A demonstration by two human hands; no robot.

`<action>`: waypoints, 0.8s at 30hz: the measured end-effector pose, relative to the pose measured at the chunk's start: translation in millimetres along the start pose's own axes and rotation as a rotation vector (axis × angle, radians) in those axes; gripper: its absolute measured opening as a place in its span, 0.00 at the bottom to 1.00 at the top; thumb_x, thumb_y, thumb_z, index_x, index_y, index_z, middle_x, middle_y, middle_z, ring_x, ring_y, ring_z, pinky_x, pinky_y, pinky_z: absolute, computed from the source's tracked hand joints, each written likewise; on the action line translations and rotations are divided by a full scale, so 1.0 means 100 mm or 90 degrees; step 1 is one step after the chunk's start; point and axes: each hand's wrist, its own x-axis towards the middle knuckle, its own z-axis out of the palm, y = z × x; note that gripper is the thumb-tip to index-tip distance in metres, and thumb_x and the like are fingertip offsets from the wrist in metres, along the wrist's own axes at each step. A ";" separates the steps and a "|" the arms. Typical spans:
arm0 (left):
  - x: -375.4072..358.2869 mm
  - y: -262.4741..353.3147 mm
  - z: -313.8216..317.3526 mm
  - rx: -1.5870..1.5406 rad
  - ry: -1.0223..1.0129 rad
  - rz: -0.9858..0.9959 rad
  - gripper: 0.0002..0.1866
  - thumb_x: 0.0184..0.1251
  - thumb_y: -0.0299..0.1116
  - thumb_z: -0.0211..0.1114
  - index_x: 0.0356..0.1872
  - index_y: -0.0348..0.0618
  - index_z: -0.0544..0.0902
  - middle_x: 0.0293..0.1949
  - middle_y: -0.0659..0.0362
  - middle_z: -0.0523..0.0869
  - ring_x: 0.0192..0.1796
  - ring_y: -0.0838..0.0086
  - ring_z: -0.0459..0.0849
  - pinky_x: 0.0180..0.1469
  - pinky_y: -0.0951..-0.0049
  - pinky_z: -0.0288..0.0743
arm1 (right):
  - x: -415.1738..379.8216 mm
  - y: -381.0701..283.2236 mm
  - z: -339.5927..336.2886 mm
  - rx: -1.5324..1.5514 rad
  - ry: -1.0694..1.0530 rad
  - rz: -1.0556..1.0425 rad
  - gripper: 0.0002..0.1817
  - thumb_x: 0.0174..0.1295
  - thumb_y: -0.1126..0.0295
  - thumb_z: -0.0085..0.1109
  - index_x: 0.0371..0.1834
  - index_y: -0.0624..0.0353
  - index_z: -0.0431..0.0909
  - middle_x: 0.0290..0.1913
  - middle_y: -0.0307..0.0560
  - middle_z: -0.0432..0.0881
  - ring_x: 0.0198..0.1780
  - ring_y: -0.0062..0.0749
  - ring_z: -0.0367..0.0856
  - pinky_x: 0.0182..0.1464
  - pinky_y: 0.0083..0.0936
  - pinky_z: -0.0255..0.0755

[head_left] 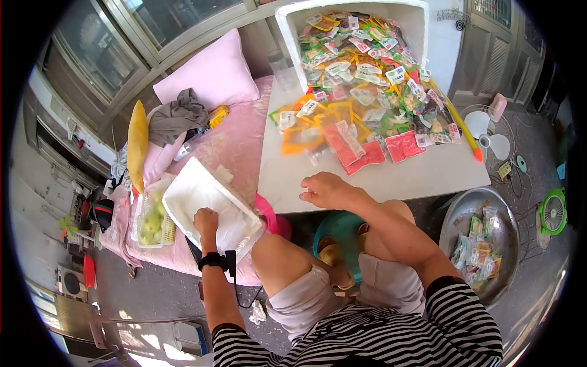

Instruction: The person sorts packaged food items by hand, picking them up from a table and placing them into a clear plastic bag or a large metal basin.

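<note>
My left hand [206, 221] is closed in a fist over a white foam box [183, 189] on the bed; the fingers hide whatever they hold, if anything. Thin white plastic lines part of that box. At the table's front edge, my right hand [329, 190] is held with fingers bent and a gap between forefinger and thumb, and nothing shows in it. Just beyond it lie red sealed packets [365, 158] and several orange-edged packets [304, 140]. Behind these, a heap of small snack packets [367, 73] spills out of a large foam box [291, 37] tipped towards me.
A yellow stick with an orange tip [463, 129] lies along the right of the white table [281, 183]. A metal basin [449, 229] with packets stands on the floor at right. Left are a basket [168, 232] of green fruit and pillows [214, 70]. A teal tub [327, 227] sits at my feet.
</note>
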 end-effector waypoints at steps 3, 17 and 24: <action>0.03 -0.05 0.04 -0.067 0.063 0.037 0.10 0.51 0.33 0.59 0.23 0.37 0.85 0.27 0.45 0.84 0.34 0.49 0.83 0.40 0.55 0.76 | 0.02 -0.05 -0.04 -0.005 -0.004 0.023 0.17 0.60 0.59 0.58 0.37 0.66 0.78 0.36 0.61 0.81 0.43 0.55 0.79 0.47 0.44 0.72; -0.05 -0.13 0.17 -0.151 0.124 0.028 0.10 0.48 0.34 0.66 0.24 0.35 0.85 0.24 0.45 0.83 0.31 0.51 0.83 0.38 0.58 0.75 | -0.26 0.07 -0.18 0.023 0.044 0.073 0.20 0.61 0.59 0.58 0.44 0.67 0.78 0.41 0.61 0.81 0.47 0.53 0.78 0.49 0.43 0.71; -0.20 -0.02 -0.10 -0.307 0.295 0.102 0.07 0.52 0.27 0.65 0.23 0.32 0.81 0.26 0.46 0.81 0.29 0.53 0.80 0.34 0.60 0.71 | -0.22 0.00 -0.11 0.036 0.056 0.038 0.20 0.60 0.58 0.58 0.42 0.68 0.78 0.39 0.62 0.81 0.46 0.54 0.79 0.49 0.43 0.72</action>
